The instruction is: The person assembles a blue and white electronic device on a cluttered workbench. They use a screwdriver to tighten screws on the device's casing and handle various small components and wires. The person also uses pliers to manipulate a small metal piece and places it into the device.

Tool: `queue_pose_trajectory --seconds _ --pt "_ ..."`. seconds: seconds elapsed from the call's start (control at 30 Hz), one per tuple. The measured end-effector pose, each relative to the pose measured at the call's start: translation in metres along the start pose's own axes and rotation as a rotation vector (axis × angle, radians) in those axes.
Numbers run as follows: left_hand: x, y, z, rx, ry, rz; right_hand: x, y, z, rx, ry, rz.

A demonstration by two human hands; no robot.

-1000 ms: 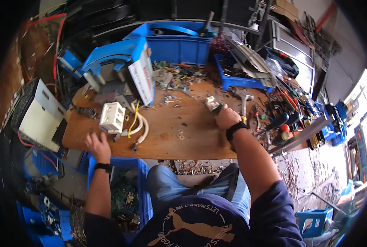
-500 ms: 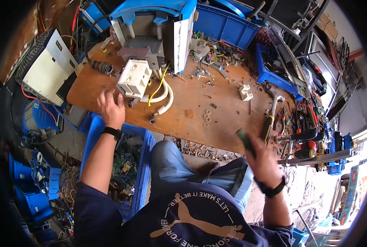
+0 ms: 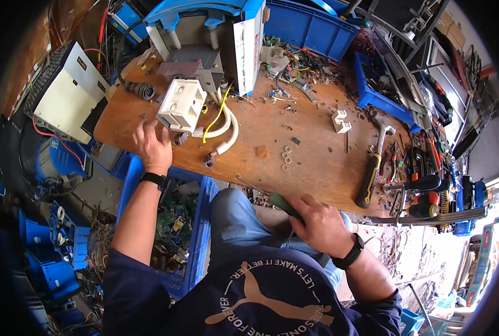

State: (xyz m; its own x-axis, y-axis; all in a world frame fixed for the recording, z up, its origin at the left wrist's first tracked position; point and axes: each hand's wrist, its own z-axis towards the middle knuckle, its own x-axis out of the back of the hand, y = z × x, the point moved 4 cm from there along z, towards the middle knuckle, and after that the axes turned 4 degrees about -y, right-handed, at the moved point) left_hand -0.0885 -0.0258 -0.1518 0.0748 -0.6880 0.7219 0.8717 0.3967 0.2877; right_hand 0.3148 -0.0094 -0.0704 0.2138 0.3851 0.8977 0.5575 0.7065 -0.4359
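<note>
Green-handled screwdriver with a thin metal shaft is in the right hand above the lap, fingers wrapped round its handle, shaft pointing left toward the front edge of a scuffed brown wooden tabletop, which is littered with scraps. Around it is a cluttered workshop. One beige metal cabinet stands left; one deep blue plastic bin sits at the back; one blue crate of green circuit boards is beside the left forearm. On the wood are one hollow white plastic block, one claw hammer with a black-and-yellow handle, one small white plastic bracket and four clustered pale washers. Near the block, the left hand spreads its fingers, nothing visible in its grasp.
</note>
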Motion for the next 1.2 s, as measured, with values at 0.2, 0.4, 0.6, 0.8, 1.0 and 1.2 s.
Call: queue_pose_trajectory --seconds 0.2,0.4,0.6,0.8,1.0,1.2 --pt "0.000 0.001 -0.001 0.000 0.000 0.004 0.000 0.008 0.006 -0.079 -0.035 -0.053" --pt "0.002 0.002 0.000 0.012 -0.013 -0.022 0.046 0.041 0.029 -0.234 0.275 -0.205" --pt "0.001 0.003 -0.001 0.008 0.004 -0.025 0.068 0.028 -0.003 -0.156 0.169 -0.100" --pt "0.000 0.002 0.000 -0.004 0.002 -0.018 0.067 0.032 -0.030 -0.191 0.081 -0.099" --pt "-0.001 0.000 0.000 -0.007 -0.002 -0.008 0.063 0.035 -0.034 -0.264 0.025 -0.129" --pt "0.002 0.002 0.000 -0.030 0.006 0.001 0.060 0.038 -0.033 -0.210 0.055 -0.128"
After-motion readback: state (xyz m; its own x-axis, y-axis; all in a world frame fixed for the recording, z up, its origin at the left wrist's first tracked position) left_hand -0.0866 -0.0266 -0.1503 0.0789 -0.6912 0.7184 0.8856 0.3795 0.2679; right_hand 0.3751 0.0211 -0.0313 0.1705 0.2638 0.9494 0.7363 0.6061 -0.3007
